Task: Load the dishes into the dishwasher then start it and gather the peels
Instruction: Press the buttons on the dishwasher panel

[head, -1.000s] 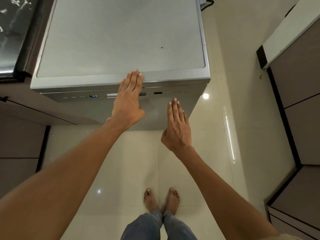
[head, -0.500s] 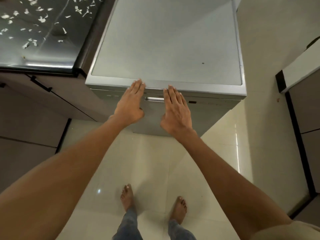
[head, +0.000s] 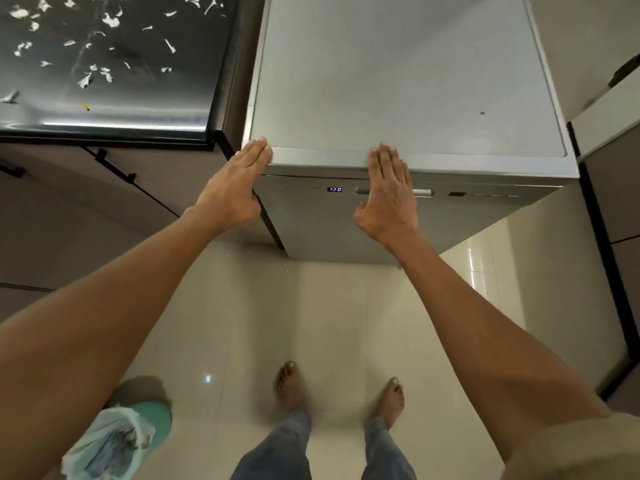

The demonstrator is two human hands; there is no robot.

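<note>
The silver dishwasher [head: 398, 81] stands in front of me with its door closed; a small blue display [head: 335, 189] glows on the front panel. My left hand [head: 235, 187] is flat, fingers straight, at the top left front corner of the machine. My right hand [head: 388, 192] is flat too, fingers straight over the front top edge, covering part of the door handle [head: 423, 192]. Several pale peels [head: 93, 71] lie scattered on the dark counter [head: 138, 98] to the left.
A green bin with a plastic liner [head: 117, 441] stands on the tiled floor at lower left. Dark cabinet doors with black handles [head: 114, 168] sit under the counter. More cabinets [head: 616, 202] line the right side. My bare feet are on the floor below.
The view has swung left and nearer, bringing the counter peels and bin into sight. My hands have spread apart along the dishwasher's front edge, the left one reaching its left corner.
</note>
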